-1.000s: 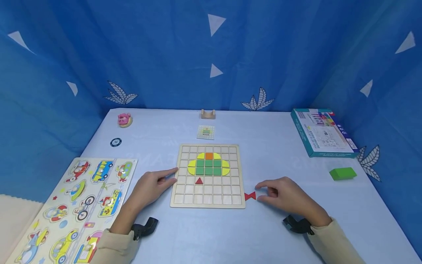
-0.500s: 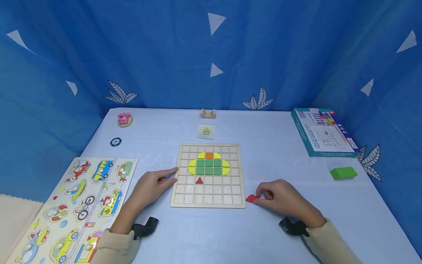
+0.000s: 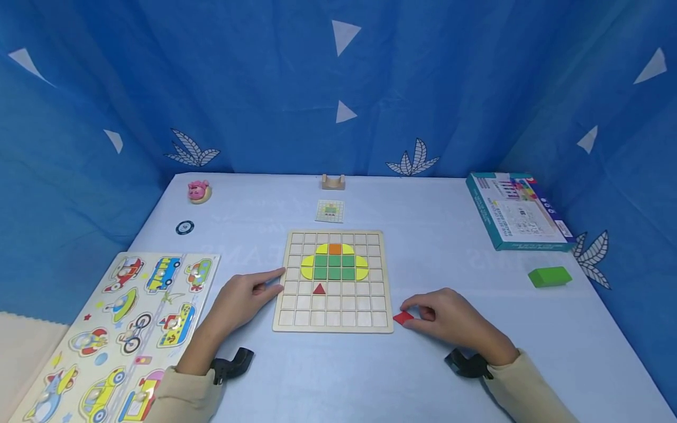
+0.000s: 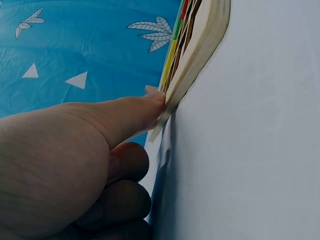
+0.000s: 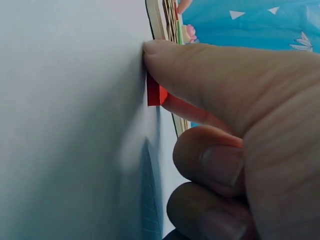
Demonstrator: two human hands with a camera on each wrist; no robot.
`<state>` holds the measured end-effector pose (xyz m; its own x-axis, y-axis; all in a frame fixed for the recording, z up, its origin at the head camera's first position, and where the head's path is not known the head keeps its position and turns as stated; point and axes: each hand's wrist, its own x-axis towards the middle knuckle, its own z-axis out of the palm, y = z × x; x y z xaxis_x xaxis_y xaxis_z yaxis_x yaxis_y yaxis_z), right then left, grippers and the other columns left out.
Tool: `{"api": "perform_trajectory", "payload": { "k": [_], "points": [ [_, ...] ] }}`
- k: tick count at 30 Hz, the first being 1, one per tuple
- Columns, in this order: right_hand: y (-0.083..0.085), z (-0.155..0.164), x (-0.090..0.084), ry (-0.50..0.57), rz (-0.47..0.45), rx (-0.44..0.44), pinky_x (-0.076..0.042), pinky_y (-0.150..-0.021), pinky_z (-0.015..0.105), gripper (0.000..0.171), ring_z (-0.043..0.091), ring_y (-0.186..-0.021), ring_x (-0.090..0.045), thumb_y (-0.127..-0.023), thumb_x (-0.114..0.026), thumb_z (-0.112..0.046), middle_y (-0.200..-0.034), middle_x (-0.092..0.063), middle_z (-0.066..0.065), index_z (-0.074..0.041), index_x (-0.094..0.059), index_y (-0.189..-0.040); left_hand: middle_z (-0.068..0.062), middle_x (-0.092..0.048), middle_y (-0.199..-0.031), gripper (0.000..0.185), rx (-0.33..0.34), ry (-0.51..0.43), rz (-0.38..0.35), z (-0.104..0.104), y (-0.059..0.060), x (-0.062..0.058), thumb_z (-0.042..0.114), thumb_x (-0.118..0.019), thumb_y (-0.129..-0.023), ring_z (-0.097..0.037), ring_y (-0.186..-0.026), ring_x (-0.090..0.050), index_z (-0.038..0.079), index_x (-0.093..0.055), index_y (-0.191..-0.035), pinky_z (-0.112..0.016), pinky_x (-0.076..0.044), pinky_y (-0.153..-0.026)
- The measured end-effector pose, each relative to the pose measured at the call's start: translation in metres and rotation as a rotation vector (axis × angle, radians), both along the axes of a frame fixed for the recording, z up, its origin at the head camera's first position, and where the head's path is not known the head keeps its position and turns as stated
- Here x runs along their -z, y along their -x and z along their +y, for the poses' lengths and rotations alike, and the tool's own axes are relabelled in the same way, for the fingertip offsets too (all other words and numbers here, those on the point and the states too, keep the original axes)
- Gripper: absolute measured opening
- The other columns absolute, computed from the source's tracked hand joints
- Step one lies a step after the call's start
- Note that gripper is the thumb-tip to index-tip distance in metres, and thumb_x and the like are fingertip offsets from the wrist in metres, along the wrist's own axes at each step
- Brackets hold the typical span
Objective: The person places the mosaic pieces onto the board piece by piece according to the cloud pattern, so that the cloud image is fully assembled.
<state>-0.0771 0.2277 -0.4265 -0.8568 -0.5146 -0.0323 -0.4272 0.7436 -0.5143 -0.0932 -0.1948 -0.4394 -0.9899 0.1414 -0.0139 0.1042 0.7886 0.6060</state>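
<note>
Pinching with our right hand [image 3: 455,323], we hold a small red piece [image 3: 403,318] between thumb and forefinger, low on the table [image 3: 423,235] just off the bottom right corner of the wooden grid board [image 3: 334,281]; the other fingers curl loosely under. In the right wrist view the thumb lies over the red piece [image 5: 156,92], and only a sliver of it shows, so we cannot tell its full shape or whether it still touches the table.

Our left hand [image 3: 243,299] rests on the table at the board's left edge, forefinger stretched out and its tip touching that edge, remaining fingers folded beneath; it holds nothing. The left wrist view shows the fingertip [image 4: 150,102] against the board's side [image 4: 200,55].

Going down in size: the vehicle puzzle board [image 3: 121,329] lies at the table's near left corner, partly cut off by the frame. A teal box [image 3: 515,212] sits by the far right edge. On the grid, yellow, green and orange tiles form a shape [image 3: 334,262], with a red triangle [image 3: 319,288] below them. A green block [image 3: 550,277] lies near the right edge. A small pattern card [image 3: 330,211], too small to read, lies beyond the board.
</note>
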Motion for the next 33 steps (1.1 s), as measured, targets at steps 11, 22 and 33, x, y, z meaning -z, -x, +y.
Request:
{"api": "perform_trajectory", "payload": {
  "k": [11,22,33],
  "points": [
    [-0.002,-0.004,-0.002,-0.012,0.058,0.011,-0.030,-0.048,0.021,0.015,-0.001,-0.048,-0.035,-0.084,-0.086,-0.025,-0.055,-0.036,-0.019,-0.024,-0.078,-0.096,0.004,-0.042,-0.057,0.042,0.005,-0.008,0.000,-0.001,-0.001,0.000,0.036,-0.074,-0.095,-0.014,-0.051,-0.039,0.025,-0.069,-0.136,-0.029,-0.031,-0.051],
    [0.001,-0.009,-0.007,-0.009,0.110,0.010,-0.027,-0.046,0.020,0.016,-0.001,-0.046,-0.031,-0.085,-0.085,-0.029,-0.053,-0.032,-0.018,-0.023,-0.080,-0.099,0.003,-0.043,-0.057,0.044,0.005,-0.005,-0.015,-0.001,0.001,0.000,0.038,-0.073,-0.096,-0.016,-0.052,-0.040,0.026,-0.068,-0.137,-0.030,-0.032,-0.051],
    [0.019,-0.049,-0.015,-0.031,0.197,-0.144,-0.028,-0.049,0.020,0.019,-0.003,-0.048,-0.031,-0.087,-0.083,-0.034,-0.054,-0.035,-0.020,-0.020,-0.080,-0.099,0.003,-0.043,-0.056,0.043,0.000,-0.007,-0.007,-0.001,0.000,0.001,0.035,-0.075,-0.095,-0.015,-0.052,-0.040,0.025,-0.069,-0.136,-0.029,-0.031,-0.051]
  ]
}}
